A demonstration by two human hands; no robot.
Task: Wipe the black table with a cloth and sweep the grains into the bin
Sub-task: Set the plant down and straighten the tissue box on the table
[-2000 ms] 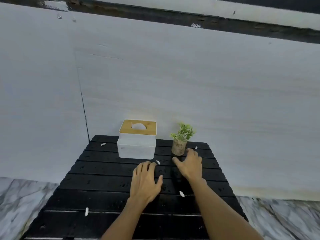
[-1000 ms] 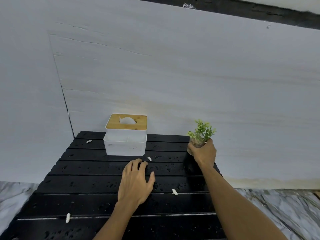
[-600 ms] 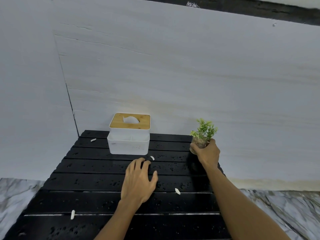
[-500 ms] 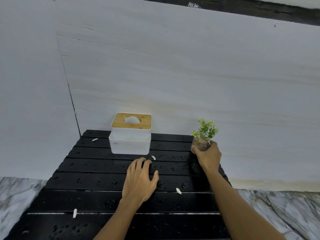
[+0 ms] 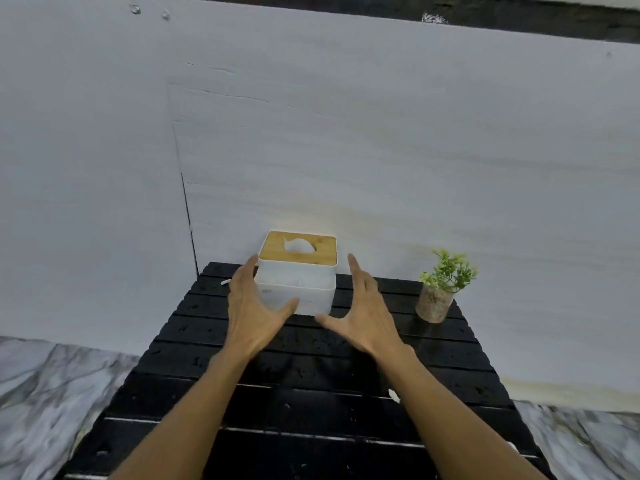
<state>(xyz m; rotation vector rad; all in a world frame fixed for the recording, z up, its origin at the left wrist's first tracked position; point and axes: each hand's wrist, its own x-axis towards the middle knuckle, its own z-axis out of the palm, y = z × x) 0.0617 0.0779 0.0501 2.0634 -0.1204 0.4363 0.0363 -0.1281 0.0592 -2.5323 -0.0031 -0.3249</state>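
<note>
L hand (image 5: 252,310) and R hand (image 5: 365,317) are both spread wide, fingers straight, thumbs out, holding nothing. They sit either side of the white tissue box (image 5: 304,289). L fingers run along the box's left wall and the thumb crosses its front face; can't tell if it's actually touching. R hand is just right of the box w/ a gap at the fingers, thumb tip near the front bottom corner.

Box has a wooden lid (image 5: 325,254) w/ a tissue (image 5: 299,244) poking from the slot. It stands at the back of the black slatted table (image 5: 311,375), close to the pale wall (image 5: 381,150) behind it. One white grain (image 5: 225,281) lies just left of the box, partly behind the L fingers. Another grain (image 5: 393,395) lies well in front and to the right, by the R forearm. Small potted plant (image 5: 435,303) stands upright, right of the box, apart from it. Marble floor (image 5: 52,393) shows lower left.
</note>
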